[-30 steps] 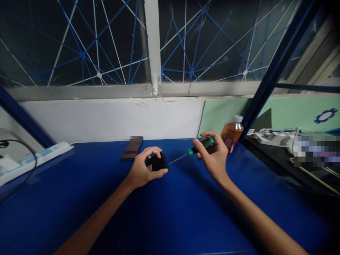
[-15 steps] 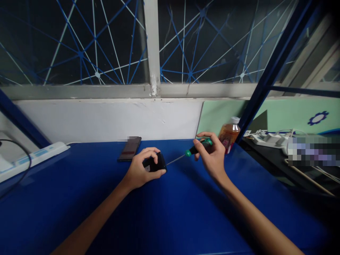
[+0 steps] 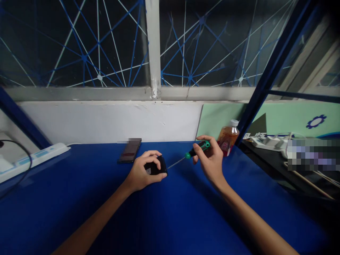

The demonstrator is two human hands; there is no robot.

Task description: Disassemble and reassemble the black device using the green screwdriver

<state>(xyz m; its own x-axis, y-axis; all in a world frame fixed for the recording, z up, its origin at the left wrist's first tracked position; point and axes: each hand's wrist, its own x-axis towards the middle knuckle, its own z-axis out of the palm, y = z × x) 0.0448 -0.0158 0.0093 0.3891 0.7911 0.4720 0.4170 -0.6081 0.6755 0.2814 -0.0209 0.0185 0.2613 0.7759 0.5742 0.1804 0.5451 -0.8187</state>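
A small black box-like object (image 3: 154, 168) is gripped between the thumb and fingers of my left hand (image 3: 140, 172), low over the blue table (image 3: 175, 212). My right hand (image 3: 211, 157) is closed on the green and black handle of a screwdriver (image 3: 198, 149). The thin metal shaft points left and down, and its tip is at the right end of the black object. Whether the tip touches it or sits in a hole is too small to tell.
A dark phone (image 3: 130, 150) lies behind my left hand. A bottle of amber drink (image 3: 227, 139) stands behind my right hand. On the left is a white power strip (image 3: 34, 159) with a black cable. White plugs and cables (image 3: 268, 142) lie on the right.
The view has tilted up slightly. My right hand's fingers have shifted a little on the screwdriver handle, which appears turned. My left hand still holds the black object.
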